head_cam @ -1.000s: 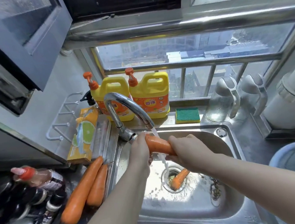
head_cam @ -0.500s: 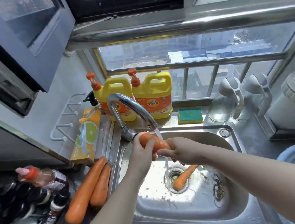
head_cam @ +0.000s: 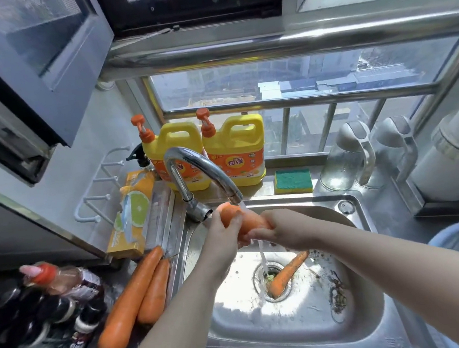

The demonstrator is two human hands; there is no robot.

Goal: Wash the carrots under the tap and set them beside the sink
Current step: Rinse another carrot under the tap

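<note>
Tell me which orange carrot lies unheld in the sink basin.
The slim orange carrot across the round drain. Left hand and right hand grip a second carrot under the chrome tap; two thicker carrots lie left of the steel sink.

The left hand (head_cam: 222,231) and right hand (head_cam: 281,229) are gripping the held carrot (head_cam: 242,219) together just under the spout of the tap (head_cam: 195,171), the left hand curling round its thick left end and the right hand wrapping the rest. Water (head_cam: 262,257) is running off it into the sink (head_cam: 294,199), where a drain carrot (head_cam: 287,273) is lying across the drain (head_cam: 260,282), tip pointing far right. Left of the sink, a long carrot (head_cam: 131,301) and a short carrot (head_cam: 155,291) are lying side by side, touching. Two yellow jugs (head_cam: 234,151) are standing behind the tap, with a sponge (head_cam: 292,180) lying to their right. Bottles (head_cam: 60,283) are crowding the near left corner.
</note>
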